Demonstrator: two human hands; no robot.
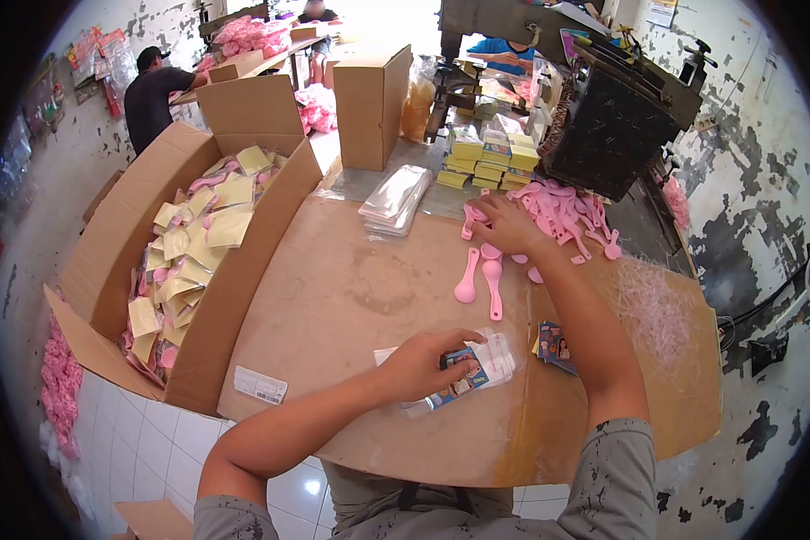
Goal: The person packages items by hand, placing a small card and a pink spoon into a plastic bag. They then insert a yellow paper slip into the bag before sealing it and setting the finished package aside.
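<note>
My left hand (427,364) lies low over the cardboard work surface, its thumb and fingers closed on a clear plastic bag (498,358) with a blue printed card (454,385) in or against it. My right hand (510,225) reaches to the left side of a heap of pink plastic spoons (562,211). Its fingers curl down over a pink spoon (470,219); the fingertips are partly hidden. Two more pink spoons, a left one (466,277) and a right one (492,286), lie side by side between my hands. Under my right forearm is a small stack of printed cards (556,347).
A large open carton (270,243) at left holds many packed bags with yellow cards. Flat clear bags (396,202) lie at the back, near stacked yellow cards (490,157). A dark machine (612,121) stands back right. A person (153,94) is at far left.
</note>
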